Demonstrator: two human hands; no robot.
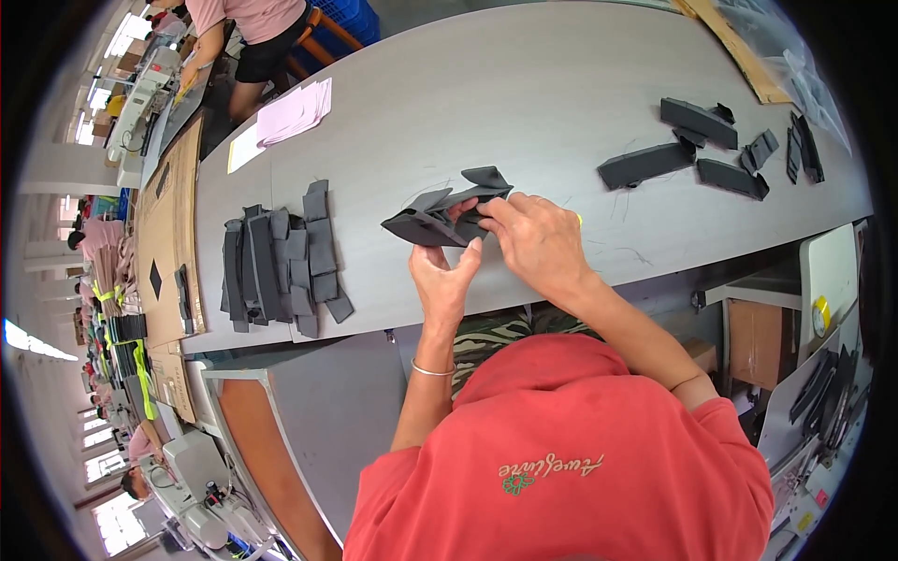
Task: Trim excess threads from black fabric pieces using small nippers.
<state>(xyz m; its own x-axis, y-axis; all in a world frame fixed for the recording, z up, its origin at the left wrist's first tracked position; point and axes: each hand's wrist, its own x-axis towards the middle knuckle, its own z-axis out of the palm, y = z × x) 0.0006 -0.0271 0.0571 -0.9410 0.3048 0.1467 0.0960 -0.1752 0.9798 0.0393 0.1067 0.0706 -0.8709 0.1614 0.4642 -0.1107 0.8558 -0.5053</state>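
**Both hands on a dark fabric piece at the middle of the table**

At your far left, a flat sheet of brown cardboard (pixel 168 243) lies along the table's end, with a small black diamond-shaped scrap on it. Just right of that sits a stack of dark grey fabric strips (pixel 281 262), laid side by side and overlapping, some sticking out at angles. Beyond them, toward the far edge, a small pile of pale pink sheets (pixel 295 112) rests on the grey table (pixel 524 84), and a person in a pink top and dark shorts (pixel 253 28) is seated past that corner.

Your left hand (pixel 444 276) comes up from the near edge, a thin bangle on the wrist, fingers curled up and closed lightly against the underside of a folded dark grey fabric piece (pixel 435 222). That piece is held just above the table's middle, near the front edge, with one flap (pixel 486 178) standing up and pointing away from you. Your right hand (pixel 533 238) is laid over its right end, fingertips pinching the fabric, so both hands grip the same piece and nearly touch each other.

Further right, well apart from your hands, several more dark folded pieces (pixel 697 150) lie scattered on the table. At the far right corner lies another brown cardboard sheet (pixel 739 56) under clear plastic.
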